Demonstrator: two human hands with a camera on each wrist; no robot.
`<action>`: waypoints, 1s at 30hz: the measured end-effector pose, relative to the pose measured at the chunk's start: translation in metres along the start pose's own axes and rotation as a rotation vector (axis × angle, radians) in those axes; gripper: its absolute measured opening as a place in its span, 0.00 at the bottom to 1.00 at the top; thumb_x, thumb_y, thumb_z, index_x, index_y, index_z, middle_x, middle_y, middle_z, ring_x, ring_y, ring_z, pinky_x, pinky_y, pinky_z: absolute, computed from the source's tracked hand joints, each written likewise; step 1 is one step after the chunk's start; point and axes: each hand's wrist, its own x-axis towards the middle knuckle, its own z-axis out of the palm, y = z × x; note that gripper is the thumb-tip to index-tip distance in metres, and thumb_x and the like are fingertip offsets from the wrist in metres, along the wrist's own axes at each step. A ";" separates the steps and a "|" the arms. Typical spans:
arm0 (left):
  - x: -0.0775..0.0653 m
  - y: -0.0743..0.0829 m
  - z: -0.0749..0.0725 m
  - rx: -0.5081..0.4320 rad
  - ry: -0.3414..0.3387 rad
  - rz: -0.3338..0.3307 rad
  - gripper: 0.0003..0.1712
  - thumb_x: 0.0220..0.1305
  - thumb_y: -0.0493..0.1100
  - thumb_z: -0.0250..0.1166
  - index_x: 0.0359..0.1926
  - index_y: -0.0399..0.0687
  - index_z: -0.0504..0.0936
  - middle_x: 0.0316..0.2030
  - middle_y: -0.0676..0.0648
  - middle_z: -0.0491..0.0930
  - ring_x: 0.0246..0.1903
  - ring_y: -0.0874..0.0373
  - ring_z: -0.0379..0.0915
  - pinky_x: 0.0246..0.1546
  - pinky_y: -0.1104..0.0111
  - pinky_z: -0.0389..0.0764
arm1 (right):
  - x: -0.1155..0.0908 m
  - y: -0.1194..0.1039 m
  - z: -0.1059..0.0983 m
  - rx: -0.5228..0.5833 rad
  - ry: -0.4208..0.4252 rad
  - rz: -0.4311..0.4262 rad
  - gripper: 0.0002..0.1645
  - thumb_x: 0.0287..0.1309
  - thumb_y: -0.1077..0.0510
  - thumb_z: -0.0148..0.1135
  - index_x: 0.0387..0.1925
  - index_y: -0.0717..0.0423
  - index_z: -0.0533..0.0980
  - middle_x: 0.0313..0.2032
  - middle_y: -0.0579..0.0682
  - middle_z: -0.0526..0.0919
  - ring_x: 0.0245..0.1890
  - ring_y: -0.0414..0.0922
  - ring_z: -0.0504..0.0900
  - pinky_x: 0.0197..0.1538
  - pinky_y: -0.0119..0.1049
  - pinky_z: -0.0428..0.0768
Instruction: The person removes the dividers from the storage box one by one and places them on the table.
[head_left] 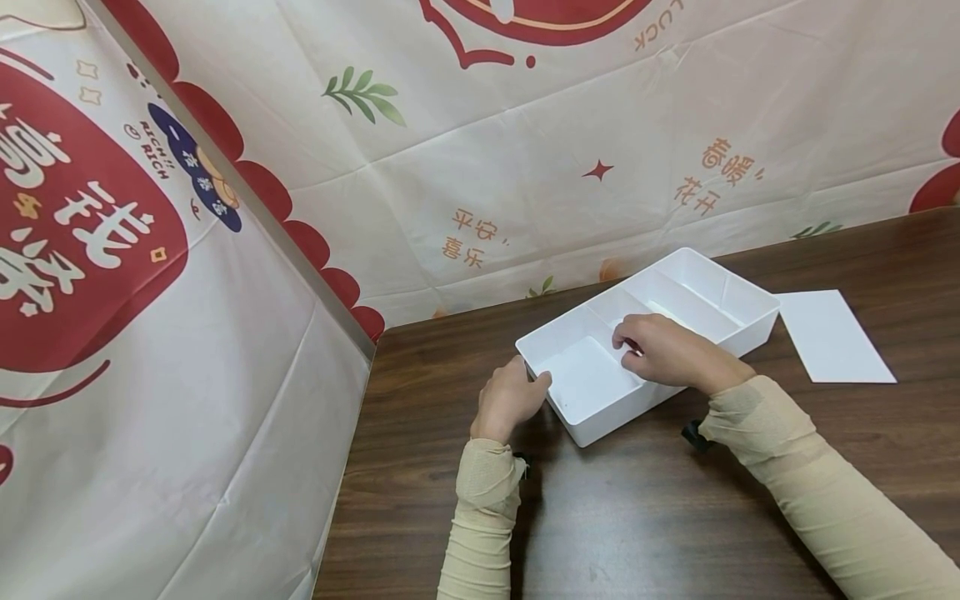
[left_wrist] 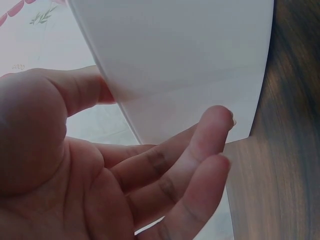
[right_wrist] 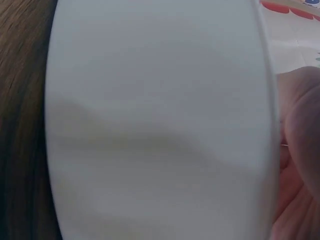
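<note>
A white open box (head_left: 621,421) with compartments stands at an angle on the table. At its left end my left hand (head_left: 510,396) holds the wall, thumb over the rim and fingers outside. In the left wrist view those bent fingers (left_wrist: 215,132) are by the outer wall (left_wrist: 185,50). My right hand (head_left: 671,354) reaches over the near side into the box, fingers curled at a thin white divider (head_left: 600,321), which they seem to pinch. In the right wrist view the box's side wall (right_wrist: 160,100) hides most of this hand, including its fingertips.
A flat white panel (head_left: 836,337) lies on the brown wooden table (head_left: 615,517) at the box's right end. Printed cloth (head_left: 525,167) hangs close behind the table, and another printed sheet (head_left: 247,375) hangs along its left edge.
</note>
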 end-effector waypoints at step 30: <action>-0.001 0.001 0.000 0.011 -0.009 -0.007 0.24 0.63 0.56 0.54 0.49 0.43 0.77 0.32 0.46 0.80 0.30 0.52 0.72 0.35 0.55 0.75 | 0.000 -0.004 -0.006 -0.013 0.048 0.038 0.08 0.39 0.69 0.58 0.27 0.64 0.78 0.22 0.50 0.76 0.25 0.45 0.71 0.31 0.42 0.72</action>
